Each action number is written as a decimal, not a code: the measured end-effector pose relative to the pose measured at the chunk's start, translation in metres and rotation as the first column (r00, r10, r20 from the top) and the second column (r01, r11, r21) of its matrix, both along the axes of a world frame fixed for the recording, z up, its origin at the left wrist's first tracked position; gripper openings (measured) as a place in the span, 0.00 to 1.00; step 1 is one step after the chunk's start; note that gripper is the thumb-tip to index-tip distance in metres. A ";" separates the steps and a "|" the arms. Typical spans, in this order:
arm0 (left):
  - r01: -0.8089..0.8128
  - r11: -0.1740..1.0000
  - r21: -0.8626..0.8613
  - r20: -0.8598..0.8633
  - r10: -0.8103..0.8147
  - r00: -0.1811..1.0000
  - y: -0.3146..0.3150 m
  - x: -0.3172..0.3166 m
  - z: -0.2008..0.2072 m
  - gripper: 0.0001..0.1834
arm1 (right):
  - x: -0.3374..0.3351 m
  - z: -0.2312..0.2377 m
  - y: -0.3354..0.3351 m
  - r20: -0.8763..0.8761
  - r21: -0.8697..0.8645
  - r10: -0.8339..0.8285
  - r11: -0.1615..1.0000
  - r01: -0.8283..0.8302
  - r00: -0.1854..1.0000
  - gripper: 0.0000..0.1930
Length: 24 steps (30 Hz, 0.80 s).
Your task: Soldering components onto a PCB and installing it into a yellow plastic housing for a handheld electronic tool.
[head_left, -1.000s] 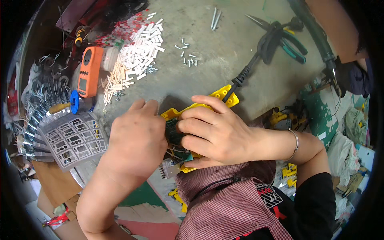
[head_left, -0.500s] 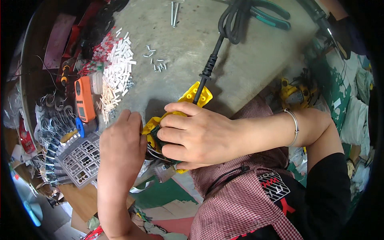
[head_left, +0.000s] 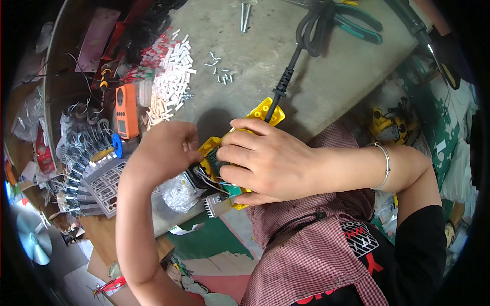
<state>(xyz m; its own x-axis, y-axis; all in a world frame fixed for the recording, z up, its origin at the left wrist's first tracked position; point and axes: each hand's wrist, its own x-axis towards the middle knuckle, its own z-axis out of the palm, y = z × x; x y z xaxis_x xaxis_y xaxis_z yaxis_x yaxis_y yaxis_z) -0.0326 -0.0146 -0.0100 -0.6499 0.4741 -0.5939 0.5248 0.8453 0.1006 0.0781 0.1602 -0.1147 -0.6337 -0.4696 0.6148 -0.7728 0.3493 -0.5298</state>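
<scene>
Housing [head_left: 210, 146], yellow, sits rt of & below orange meter [head_left: 127, 111]; R hand [head_left: 270, 164] grips it, fingers curled. L hand [head_left: 159, 153] half-curled, btwn it & meter, hold unclear. Sheet [head_left: 108, 189] below meter: print illegible.

The grey bench [head_left: 265, 56] has a smudged top. On it lie two long screws [head_left: 245, 18], a loose group of small screws [head_left: 223, 77], a heap of small white pieces [head_left: 176, 74] with tan pieces [head_left: 157, 111] at its near end, and an orange meter [head_left: 127, 109] beside the heap. A coiled black cable [head_left: 312, 31] lies across green-handled pliers [head_left: 358, 29]. Toward the left sit a blue spool [head_left: 117, 146], a picture sheet [head_left: 104, 187] and crumpled clear plastic [head_left: 178, 193]
</scene>
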 end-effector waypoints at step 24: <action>-0.211 0.575 0.790 -0.145 0.510 0.848 -0.051 0.168 -0.046 0.26 | -0.005 0.000 -0.001 0.014 0.073 -0.089 0.993 0.088 0.996 0.23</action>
